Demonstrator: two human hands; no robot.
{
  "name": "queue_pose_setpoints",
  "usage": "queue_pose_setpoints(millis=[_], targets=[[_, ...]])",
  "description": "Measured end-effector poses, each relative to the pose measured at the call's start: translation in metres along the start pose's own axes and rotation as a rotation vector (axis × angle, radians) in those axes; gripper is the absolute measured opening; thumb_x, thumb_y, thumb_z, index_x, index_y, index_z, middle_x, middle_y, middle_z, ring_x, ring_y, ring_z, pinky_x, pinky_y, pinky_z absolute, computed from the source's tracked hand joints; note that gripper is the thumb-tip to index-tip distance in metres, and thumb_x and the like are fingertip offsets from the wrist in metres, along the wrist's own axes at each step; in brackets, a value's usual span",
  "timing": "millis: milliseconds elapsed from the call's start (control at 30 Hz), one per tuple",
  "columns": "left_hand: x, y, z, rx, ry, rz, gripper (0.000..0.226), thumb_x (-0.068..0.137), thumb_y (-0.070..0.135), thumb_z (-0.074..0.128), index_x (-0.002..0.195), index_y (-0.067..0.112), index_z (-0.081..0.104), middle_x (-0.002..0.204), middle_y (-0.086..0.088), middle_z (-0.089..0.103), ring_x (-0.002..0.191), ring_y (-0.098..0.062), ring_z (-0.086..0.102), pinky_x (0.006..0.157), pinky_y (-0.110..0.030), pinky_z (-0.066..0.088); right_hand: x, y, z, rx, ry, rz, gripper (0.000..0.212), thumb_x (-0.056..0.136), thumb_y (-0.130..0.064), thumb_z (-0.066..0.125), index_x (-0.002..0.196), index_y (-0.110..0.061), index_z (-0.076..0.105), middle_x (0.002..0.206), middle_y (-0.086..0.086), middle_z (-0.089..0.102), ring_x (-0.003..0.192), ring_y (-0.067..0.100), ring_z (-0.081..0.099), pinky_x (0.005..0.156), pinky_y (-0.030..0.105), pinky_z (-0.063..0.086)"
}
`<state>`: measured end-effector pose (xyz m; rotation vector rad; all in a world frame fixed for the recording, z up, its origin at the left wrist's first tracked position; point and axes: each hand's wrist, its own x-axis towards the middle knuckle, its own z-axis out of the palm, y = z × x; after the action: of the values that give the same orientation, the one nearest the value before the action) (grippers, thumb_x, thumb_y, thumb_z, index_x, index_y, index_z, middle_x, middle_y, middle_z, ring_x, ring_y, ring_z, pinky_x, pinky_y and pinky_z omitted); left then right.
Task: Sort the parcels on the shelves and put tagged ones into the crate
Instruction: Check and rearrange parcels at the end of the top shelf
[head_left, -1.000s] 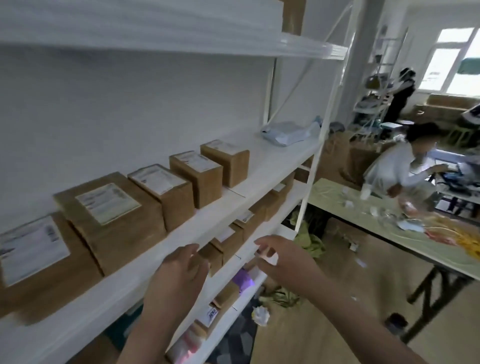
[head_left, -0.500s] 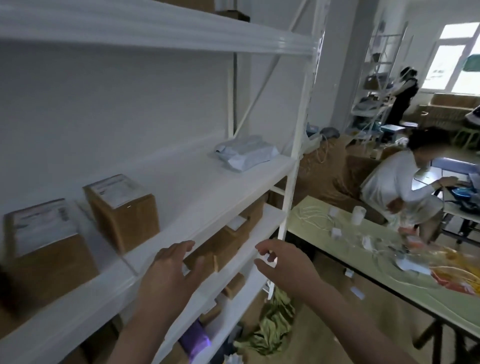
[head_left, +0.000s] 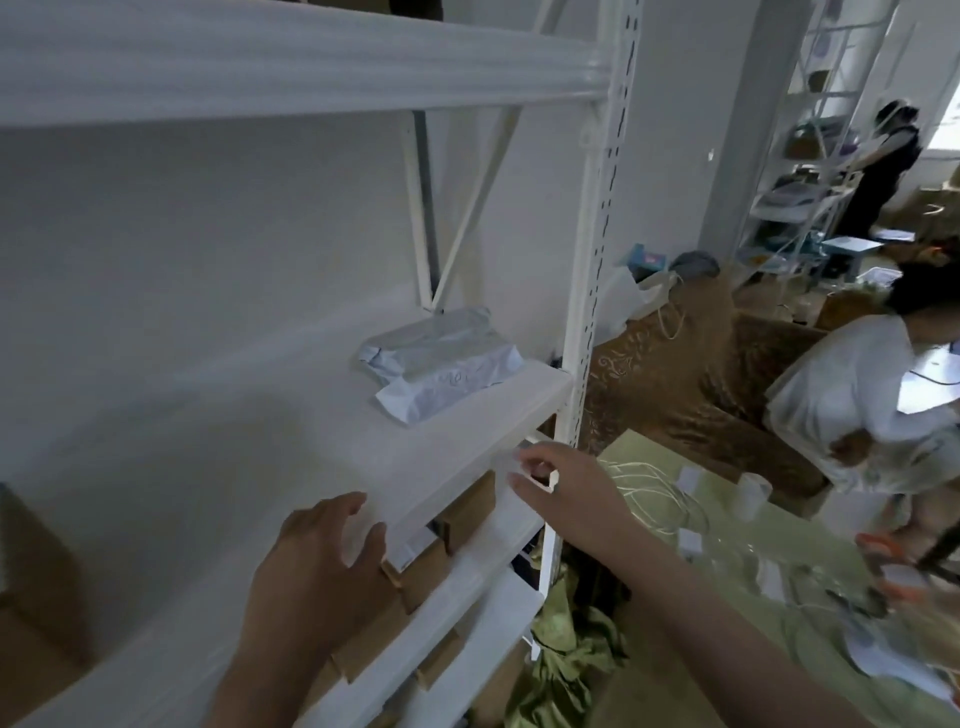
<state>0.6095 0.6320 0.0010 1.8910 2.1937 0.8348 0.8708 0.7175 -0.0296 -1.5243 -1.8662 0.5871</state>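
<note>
Grey mailer (head_left: 441, 364) lying flat on the middle shelf (head_left: 457, 441), toward its far end, just left of the upright post (head_left: 587, 312). Not yet touched; tag impossible to make out from here. Brown boxes (head_left: 462, 512) sitting on the lower shelf, below and nearer than the mailer, some with pale labels on top. Another brown box (head_left: 31, 571) at the near-left edge of the middle shelf, blurred.

Left hand (head_left: 317, 561) raised over the front lip of the middle shelf, well short of the mailer, fingers loosely spread, holding nothing. Right hand (head_left: 561, 483) just beyond the shelf's front edge, close to the post, thumb and fingers loosely curved, nothing visibly pinched, though blur makes this uncertain.

No crate anywhere in view, so no way to count parcels already sorted. Probably mid-task: mailer and lower boxes left to check, likely the mailer next.

Past the post: green table (head_left: 779, 623) with cables and cups, a seated person (head_left: 857, 405) in white.
</note>
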Motion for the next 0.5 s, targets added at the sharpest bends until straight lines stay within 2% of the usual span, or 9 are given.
queue_pose_setpoints(millis=[133,233,367,500], targets=[[0.054,-0.003,0.017,0.036,-0.026,-0.014,0.042,0.093,0.048,0.056,0.129,0.027,0.059,0.124,0.007,0.065,0.111,-0.016,0.059,0.090,-0.033,0.048,0.063,0.004,-0.001,-0.029,0.024,-0.042,0.042,0.093,-0.050,0.062,0.124,-0.021,0.063,0.112,-0.011,0.061,0.106,0.009,0.057,0.094,0.031,0.047],[0.087,0.002,0.036,0.085,-0.068,-0.027,0.046,0.095,0.052,0.050,0.134,0.027,0.055,0.127,0.008,0.063,0.113,-0.015,0.058,0.094,-0.032,0.046,0.105,0.013,-0.004,-0.172,0.021,-0.055,0.051,0.094,-0.054,0.057,0.130,-0.019,0.060,0.122,-0.005,0.060,0.114,0.015,0.054,0.095,0.037,0.047],[0.112,0.007,0.056,0.168,-0.089,-0.009,0.048,0.095,0.054,0.047,0.132,0.026,0.055,0.120,0.006,0.063,0.110,-0.017,0.056,0.089,-0.031,0.046,0.146,0.033,-0.005,-0.320,-0.027,0.035,0.056,0.094,-0.055,0.055,0.132,-0.013,0.057,0.126,0.004,0.057,0.124,0.024,0.049,0.096,0.040,0.046],[0.130,0.011,0.055,0.061,-0.086,-0.076,0.049,0.092,0.054,0.054,0.134,0.028,0.054,0.123,0.010,0.064,0.107,-0.015,0.062,0.089,-0.031,0.049,0.173,0.040,-0.003,-0.395,-0.089,0.066,0.053,0.088,-0.054,0.058,0.122,-0.013,0.056,0.118,0.005,0.053,0.121,0.027,0.047,0.084,0.038,0.044]])
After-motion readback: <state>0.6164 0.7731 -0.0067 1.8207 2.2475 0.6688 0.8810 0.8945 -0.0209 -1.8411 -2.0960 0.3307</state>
